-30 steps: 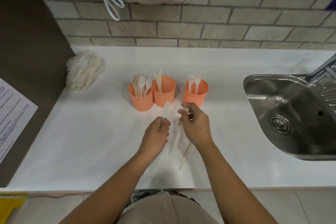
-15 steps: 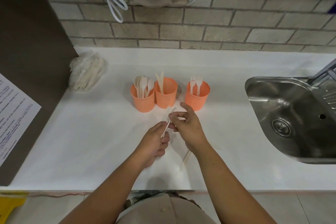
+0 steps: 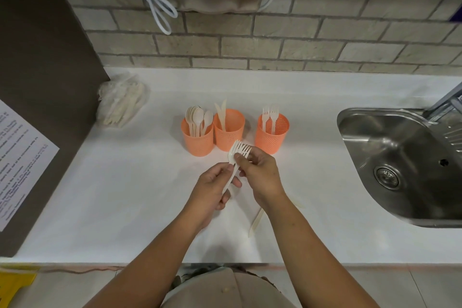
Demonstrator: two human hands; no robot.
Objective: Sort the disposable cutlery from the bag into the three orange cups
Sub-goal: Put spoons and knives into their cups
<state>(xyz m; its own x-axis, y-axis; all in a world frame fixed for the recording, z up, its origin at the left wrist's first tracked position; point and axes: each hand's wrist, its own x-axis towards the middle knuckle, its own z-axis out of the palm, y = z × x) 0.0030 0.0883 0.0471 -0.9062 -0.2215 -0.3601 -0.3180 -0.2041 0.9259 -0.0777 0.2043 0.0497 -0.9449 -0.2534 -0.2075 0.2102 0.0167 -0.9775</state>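
Note:
Three orange cups stand in a row on the white counter: the left cup (image 3: 197, 141) holds several spoons, the middle cup (image 3: 228, 130) two knives, the right cup (image 3: 271, 135) forks. Just in front of them, my left hand (image 3: 212, 189) and my right hand (image 3: 260, 172) together hold white forks (image 3: 238, 151), tines up and fanned. The left hand grips the handles; the right pinches near the tines. A knife (image 3: 256, 222) lies on the counter beside my right forearm. The clear bag of cutlery (image 3: 120, 102) rests at the far left.
A steel sink (image 3: 400, 165) with a faucet fills the right side. A dark panel (image 3: 37, 57) with a printed sheet (image 3: 17, 157) bounds the left. The brick wall behind carries a looped white cable (image 3: 150, 0) and a hanging cloth.
My hands came together over the counter. The right hand moved left to the fork held by the left hand, and now both hold the forks with the tines fanned.

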